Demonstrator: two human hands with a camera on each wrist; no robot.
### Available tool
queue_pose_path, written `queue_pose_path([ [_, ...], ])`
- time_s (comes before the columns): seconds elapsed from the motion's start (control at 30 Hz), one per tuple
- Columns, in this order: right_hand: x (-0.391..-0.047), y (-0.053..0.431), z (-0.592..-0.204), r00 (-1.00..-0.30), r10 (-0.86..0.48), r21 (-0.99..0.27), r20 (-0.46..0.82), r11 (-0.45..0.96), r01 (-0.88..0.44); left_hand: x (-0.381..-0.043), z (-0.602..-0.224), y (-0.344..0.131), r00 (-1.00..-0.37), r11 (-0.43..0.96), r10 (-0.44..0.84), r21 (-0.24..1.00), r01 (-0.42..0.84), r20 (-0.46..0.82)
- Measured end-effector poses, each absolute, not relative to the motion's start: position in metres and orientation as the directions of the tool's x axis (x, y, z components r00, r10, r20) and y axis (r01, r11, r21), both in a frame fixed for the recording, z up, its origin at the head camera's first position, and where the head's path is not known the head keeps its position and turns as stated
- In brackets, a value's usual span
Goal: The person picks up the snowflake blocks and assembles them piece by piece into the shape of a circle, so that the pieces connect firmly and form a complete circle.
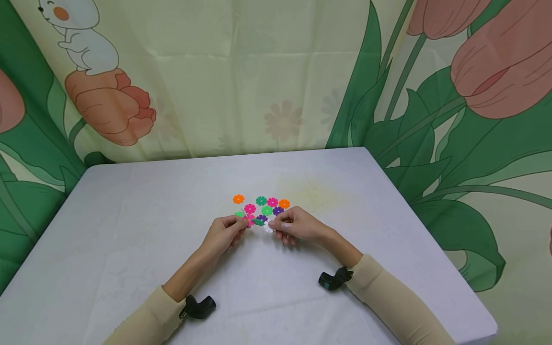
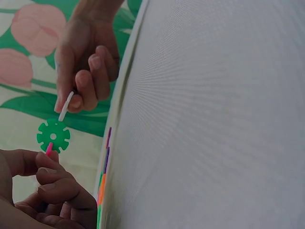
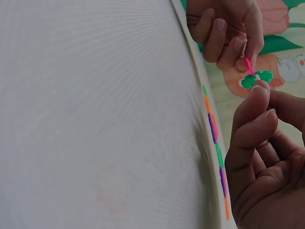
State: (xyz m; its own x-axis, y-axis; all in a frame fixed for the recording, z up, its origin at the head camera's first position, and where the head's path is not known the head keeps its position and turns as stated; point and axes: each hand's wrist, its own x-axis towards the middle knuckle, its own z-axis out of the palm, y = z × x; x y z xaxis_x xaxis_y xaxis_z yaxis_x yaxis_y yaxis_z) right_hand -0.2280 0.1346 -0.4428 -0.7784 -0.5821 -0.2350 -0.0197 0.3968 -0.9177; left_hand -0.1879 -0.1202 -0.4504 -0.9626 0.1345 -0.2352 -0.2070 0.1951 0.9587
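My left hand pinches a pink notched plastic disc between thumb and forefinger. A green notched disc, round with a hole at its centre, stands at the pink disc's edge, crosswise to it. From the other side, my right hand pinches a white disc, seen edge-on in the left wrist view. The white disc's edge meets the green disc's rim; whether it sits in a slot I cannot tell. Both hands hold these discs above the table, and the fingertips hide part of the pink and white ones.
Loose discs lie flat on the white table just beyond my hands: orange, green, pink, purple and several others. A printed cloth hangs behind the table.
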Motion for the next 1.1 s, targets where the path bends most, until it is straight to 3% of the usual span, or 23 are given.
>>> queue_pose_path([
  [1.1, -0.2273, 0.1323, -0.4440, -0.765, -0.603, -0.925, -0.224, 0.380, -0.029, -0.1890, -0.4531, -0.1195, -0.960, 0.200, 0.164, 0.961, -0.193, -0.227],
])
